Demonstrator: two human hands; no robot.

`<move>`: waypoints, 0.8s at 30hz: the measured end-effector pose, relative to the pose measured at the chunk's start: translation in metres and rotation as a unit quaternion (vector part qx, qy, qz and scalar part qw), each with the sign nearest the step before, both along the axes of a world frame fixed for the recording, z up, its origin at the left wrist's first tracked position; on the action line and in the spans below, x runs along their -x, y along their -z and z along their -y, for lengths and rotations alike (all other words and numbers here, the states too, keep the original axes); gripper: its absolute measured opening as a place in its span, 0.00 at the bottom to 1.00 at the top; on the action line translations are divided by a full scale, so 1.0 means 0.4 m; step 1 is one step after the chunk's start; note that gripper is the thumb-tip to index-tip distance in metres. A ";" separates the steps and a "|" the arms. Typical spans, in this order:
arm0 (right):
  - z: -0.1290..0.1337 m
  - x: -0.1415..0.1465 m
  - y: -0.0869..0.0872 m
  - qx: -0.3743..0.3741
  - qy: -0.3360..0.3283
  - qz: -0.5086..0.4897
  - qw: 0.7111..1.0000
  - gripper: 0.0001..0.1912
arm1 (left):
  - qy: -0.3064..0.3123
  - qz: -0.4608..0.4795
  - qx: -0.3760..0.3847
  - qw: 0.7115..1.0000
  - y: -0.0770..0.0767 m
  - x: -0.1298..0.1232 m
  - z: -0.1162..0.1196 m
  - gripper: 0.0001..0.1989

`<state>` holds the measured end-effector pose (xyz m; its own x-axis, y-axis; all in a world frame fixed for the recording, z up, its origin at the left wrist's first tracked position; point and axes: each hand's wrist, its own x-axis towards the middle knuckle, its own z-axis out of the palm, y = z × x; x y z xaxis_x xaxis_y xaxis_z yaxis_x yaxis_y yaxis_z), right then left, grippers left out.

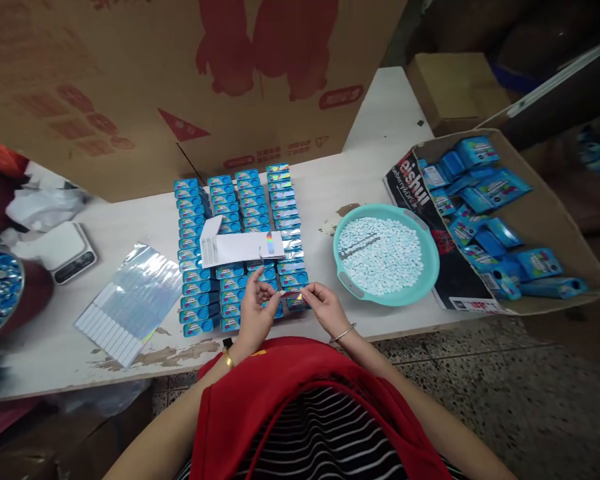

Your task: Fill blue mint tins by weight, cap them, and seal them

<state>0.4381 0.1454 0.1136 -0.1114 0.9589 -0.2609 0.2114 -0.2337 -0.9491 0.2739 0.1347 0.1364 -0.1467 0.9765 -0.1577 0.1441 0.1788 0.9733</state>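
Between my left hand point(257, 303) and my right hand point(324, 307) a small shiny sticker strip point(291, 294) is stretched, its ends pinched in the fingertips of both hands. Under and beyond my hands stand several columns of blue tins point(195, 288) on the white table. The column on the right point(285, 215) carries shiny strips along its tins. Across the middle columns lies a white sticker sheet point(245, 247), folded at its left end, with a rainbow-shining strip on it.
A turquoise basin point(387, 297) of pale tablets point(380, 257) stands right of the tins. Beyond it is an open carton point(570, 220) with blue packs. At left are a clear label sheet point(130, 300), a white scale point(73, 250) and a tub of blue pieces point(0, 293). A large carton point(145, 80) blocks the back.
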 end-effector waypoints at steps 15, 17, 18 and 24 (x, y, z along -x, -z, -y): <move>-0.115 -0.078 0.140 -0.067 -0.112 0.271 0.954 0.10 | 0.146 -0.426 -0.083 0.889 0.122 -0.084 -0.100 0.31; -0.121 -0.076 0.153 -0.063 -0.123 0.286 0.948 0.11 | 0.159 -0.448 -0.079 0.876 0.130 -0.085 -0.106 0.31; -0.125 -0.076 0.158 -0.061 -0.128 0.292 0.946 0.11 | 0.165 -0.456 -0.077 0.871 0.133 -0.085 -0.109 0.31; -0.141 -0.076 0.184 -0.052 -0.142 0.295 0.944 0.10 | 0.199 -0.487 -0.066 0.848 0.152 -0.086 -0.122 0.31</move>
<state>0.4685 0.2017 0.0400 -0.2320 0.9360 -0.2647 0.7497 -0.0013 -0.6618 0.3082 0.1834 0.0757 0.2011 0.9789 -0.0370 0.9140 -0.1739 0.3665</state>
